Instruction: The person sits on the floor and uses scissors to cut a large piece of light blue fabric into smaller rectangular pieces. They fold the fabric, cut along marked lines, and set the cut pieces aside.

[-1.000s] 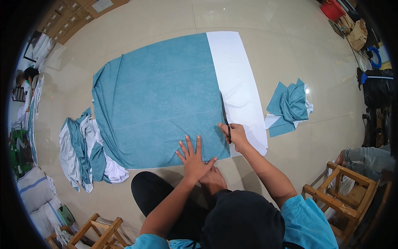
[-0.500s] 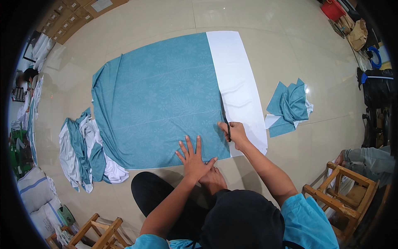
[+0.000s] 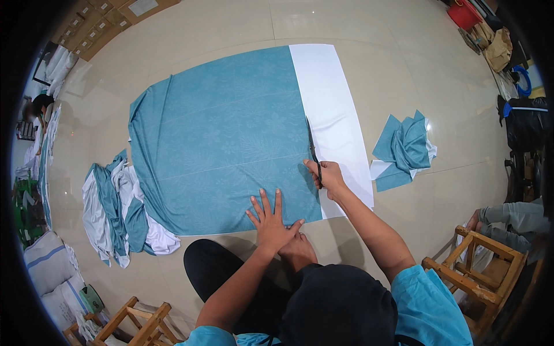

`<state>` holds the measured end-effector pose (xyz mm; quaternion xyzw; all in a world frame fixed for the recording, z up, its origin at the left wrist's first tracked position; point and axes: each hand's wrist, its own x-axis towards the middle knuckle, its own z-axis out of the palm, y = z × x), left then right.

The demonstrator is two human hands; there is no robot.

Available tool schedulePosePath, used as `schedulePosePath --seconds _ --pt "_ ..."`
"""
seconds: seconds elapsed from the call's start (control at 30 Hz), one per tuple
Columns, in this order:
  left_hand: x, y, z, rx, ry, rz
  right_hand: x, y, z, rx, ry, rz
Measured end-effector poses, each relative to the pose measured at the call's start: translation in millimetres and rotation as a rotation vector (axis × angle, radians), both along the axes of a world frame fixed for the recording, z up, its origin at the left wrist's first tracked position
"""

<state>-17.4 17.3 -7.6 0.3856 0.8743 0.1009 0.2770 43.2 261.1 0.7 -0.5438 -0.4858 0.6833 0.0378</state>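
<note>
A wide sheet of teal patterned fabric (image 3: 225, 132) with a white strip (image 3: 329, 98) along its right side lies spread on the tiled floor. My right hand (image 3: 328, 176) is closed round the handles of black scissors (image 3: 312, 144). Their blades point away from me along the line where teal meets white. My left hand (image 3: 270, 222) rests flat with fingers spread on the near edge of the teal fabric. Just beside it, my bare foot (image 3: 298, 248) touches near the same edge.
Crumpled teal and white cloth (image 3: 121, 207) lies at the left. Smaller teal scraps (image 3: 404, 150) sit on the floor at the right. Wooden stools (image 3: 479, 271) stand at both lower sides, and another person's leg (image 3: 513, 222) shows at the right. Cardboard boxes (image 3: 92, 26) line the far left.
My right hand and the scissors have moved a little farther away from me along the teal and white border. The left hand stays in place on the fabric.
</note>
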Motion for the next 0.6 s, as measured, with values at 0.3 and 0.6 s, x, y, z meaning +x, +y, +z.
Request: schedulePosePath --seconds 0.3,0.6 --pt "-0.4 -0.3 1.1 -0.006 -0.010 -0.001 -0.8 1.5 -0.4 0.007 -0.005 0.002" --pt "-1.2 0.0 3.0 -0.013 -0.019 -0.002 -18.4 21.1 -0.2 0.027 0.006 0.007"
